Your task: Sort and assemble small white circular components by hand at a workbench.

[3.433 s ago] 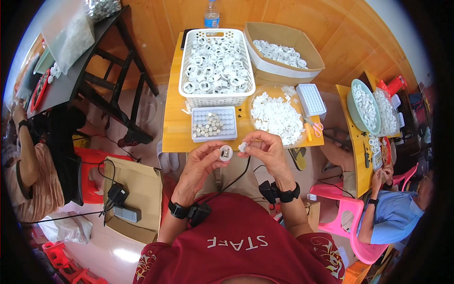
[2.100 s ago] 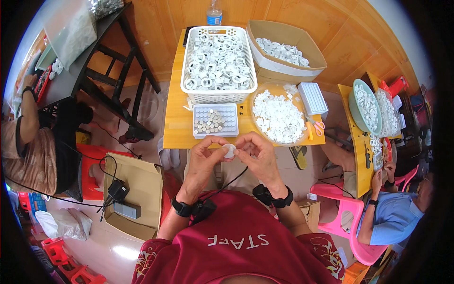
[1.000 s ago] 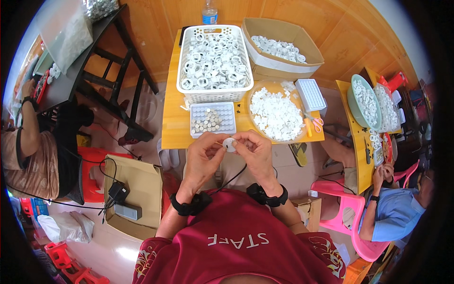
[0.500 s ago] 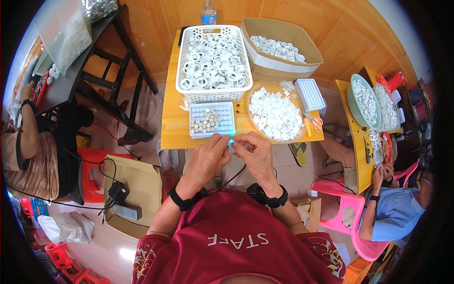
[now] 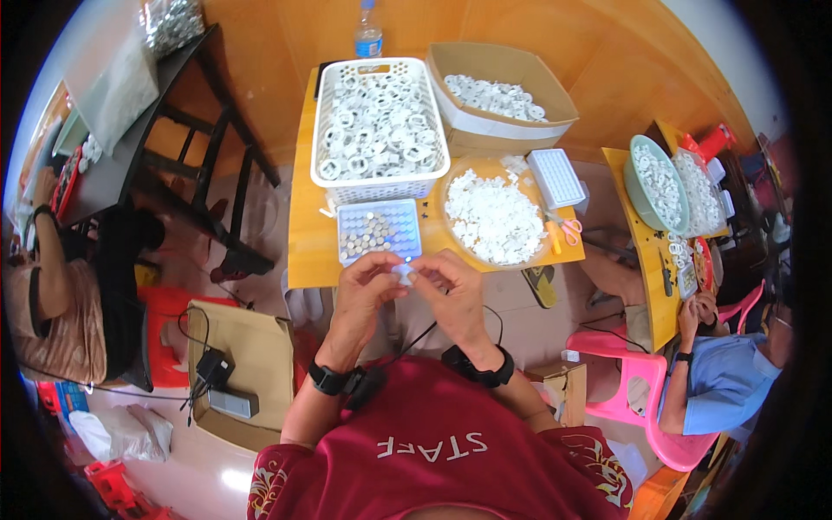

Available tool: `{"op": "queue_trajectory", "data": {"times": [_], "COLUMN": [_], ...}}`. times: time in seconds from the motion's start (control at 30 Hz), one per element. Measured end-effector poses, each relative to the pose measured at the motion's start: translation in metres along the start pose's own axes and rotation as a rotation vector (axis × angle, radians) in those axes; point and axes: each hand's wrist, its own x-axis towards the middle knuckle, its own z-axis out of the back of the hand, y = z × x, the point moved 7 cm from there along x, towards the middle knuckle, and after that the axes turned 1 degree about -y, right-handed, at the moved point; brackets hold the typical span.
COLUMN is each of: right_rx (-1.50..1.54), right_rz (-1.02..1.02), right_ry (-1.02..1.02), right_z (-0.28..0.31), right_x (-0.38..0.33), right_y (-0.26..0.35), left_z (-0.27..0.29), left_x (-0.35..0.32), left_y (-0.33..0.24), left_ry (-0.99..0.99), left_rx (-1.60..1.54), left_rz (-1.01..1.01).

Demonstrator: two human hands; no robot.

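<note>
Left hand (image 5: 360,293) turned, white piece (image 5: 402,274) more exposed

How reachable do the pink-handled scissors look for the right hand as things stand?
Probably yes: the scissors lie near the right front corner of the table with nothing tall between, though the right hand is holding a small white part.

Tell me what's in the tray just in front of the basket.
The tray holds small round silvery discs, loosely grouped toward its left; its right side is bare. Whatever lies under the discs is hidden.
</note>
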Motion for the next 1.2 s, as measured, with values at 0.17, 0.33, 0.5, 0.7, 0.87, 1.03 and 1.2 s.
{"op": "queue_trajectory", "data": {"times": [0.17,0.33,0.5,0.7,0.87,1.03,1.2], "right_rx": [0.041,-0.013,-0.048,-0.183,-0.447,-0.690,-0.924], "right_rz": [0.008,0.053,-0.078,0.253,0.476,0.316,0.356], "right_ry": [0.020,0.028,-0.006,-0.356,-0.224,0.065,0.128], "right_z": [-0.006,-0.006,0.025,0.109,0.085,0.005,-0.017], "right_x": [-0.003,0.001,0.037,0.157,0.195,0.180,0.178], "right_y": [0.001,0.010,-0.003,0.054,0.030,-0.006,-0.020], "left_z": [0.001,0.001,-0.009,0.020,0.030,0.041,0.043], "left_x": [-0.002,0.001,-0.008,-0.010,-0.015,-0.015,-0.014], "left_y": [0.005,0.005,-0.015,-0.007,-0.008,-0.007,-0.009], "left_ry": [0.051,0.081,-0.045,0.028,0.018,0.008,0.007], "left_rx": [-0.173,-0.208,-0.085,-0.096,-0.122,-0.136,-0.139], "left_rz": [0.007,-0.016,-0.013,0.002,0.008,0.019,0.009]}}
